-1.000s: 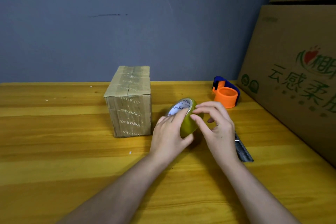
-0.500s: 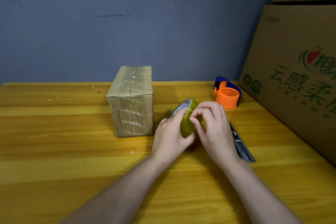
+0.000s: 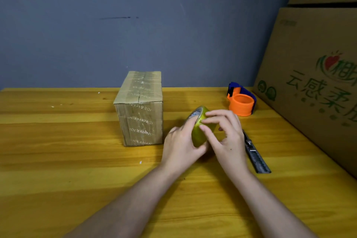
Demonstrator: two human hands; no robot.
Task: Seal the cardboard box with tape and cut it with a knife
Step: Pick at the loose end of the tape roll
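Observation:
A small cardboard box point(image 3: 140, 110) wrapped in printed clear tape stands upright on the wooden table, left of my hands. My left hand point(image 3: 180, 148) grips a yellowish roll of tape point(image 3: 199, 133) on edge just above the table. The fingertips of my right hand point(image 3: 227, 137) rest on the roll's outer rim, thumb and forefinger touching the tape surface. A grey utility knife point(image 3: 256, 155) lies flat on the table, partly hidden behind my right hand.
An orange and blue tape dispenser point(image 3: 241, 102) sits at the back right. Large printed cardboard cartons point(image 3: 313, 75) stand along the right edge. A blue-grey wall point(image 3: 135, 25) closes the far side of the yellow wooden table point(image 3: 58, 160).
The roll has turned more edge-on in my left hand. My right fingers have shifted along its rim and spread slightly. The box and knife have not moved.

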